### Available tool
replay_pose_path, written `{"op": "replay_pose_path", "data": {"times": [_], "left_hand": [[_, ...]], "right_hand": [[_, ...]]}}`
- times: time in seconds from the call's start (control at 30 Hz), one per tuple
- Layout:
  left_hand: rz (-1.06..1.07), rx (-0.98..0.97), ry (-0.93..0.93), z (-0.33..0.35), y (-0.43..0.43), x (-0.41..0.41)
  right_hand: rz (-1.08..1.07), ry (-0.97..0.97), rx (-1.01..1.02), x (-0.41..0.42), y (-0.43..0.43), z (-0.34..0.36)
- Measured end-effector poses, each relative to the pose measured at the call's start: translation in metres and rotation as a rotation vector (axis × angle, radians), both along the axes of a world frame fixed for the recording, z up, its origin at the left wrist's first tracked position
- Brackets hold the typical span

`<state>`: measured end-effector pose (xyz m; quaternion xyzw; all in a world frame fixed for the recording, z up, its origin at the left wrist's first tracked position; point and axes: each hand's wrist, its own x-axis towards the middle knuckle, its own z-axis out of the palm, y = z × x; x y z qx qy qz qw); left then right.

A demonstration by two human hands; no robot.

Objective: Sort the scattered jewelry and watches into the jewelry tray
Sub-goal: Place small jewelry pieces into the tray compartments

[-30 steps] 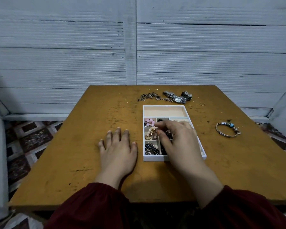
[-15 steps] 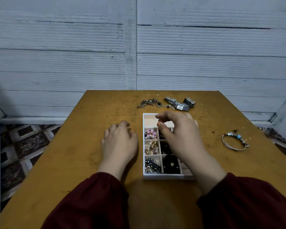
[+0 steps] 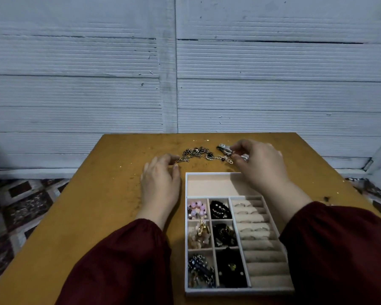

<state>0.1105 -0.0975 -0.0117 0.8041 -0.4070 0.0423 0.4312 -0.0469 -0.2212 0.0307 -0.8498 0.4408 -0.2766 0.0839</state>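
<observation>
Reaching beyond the jewelry tray [image 3: 207, 173], the right hand [image 3: 260, 166] pinches the watch [image 3: 224, 148] while the left hand [image 3: 161, 183] rests loosely curled, holding nothing.

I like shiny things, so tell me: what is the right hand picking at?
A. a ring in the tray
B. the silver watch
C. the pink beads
B: the right hand pinches the silver watch at the table's far edge, beyond the tray.
</observation>
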Motion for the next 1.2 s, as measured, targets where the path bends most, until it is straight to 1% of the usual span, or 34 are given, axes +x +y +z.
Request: {"op": "replay_pose_path", "data": {"times": [0.07, 0.17, 0.33, 0.5, 0.8, 0.9, 1.03, 1.2], "left_hand": [[-0.020, -0.021, -0.021, -0.004, -0.012, 0.006], [-0.051, 0.012, -0.037, -0.009, -0.027, 0.013], [-0.061, 0.073, -0.087, -0.014, -0.047, 0.021], [-0.066, 0.086, -0.097, -0.016, -0.051, 0.026], [-0.059, 0.056, -0.081, -0.018, -0.052, 0.028], [-0.046, 0.069, -0.081, -0.018, -0.052, 0.029], [0.026, 0.171, -0.082, -0.015, -0.050, 0.028], [0.034, 0.235, -0.083, -0.014, -0.051, 0.027]], "right_hand": [[-0.005, 0.043, 0.000, 0.005, -0.014, -0.003], [-0.001, 0.134, -0.007, 0.014, -0.029, -0.008], [0.014, 0.348, -0.033, 0.027, -0.048, -0.012], [0.037, 0.428, -0.057, 0.038, -0.057, -0.018], [0.037, 0.401, -0.099, 0.043, -0.061, -0.022], [0.042, 0.330, -0.058, 0.041, -0.062, -0.021], [0.063, 0.259, 0.007, 0.035, -0.063, -0.017], [0.084, 0.156, 0.117, 0.029, -0.065, -0.011]]}}
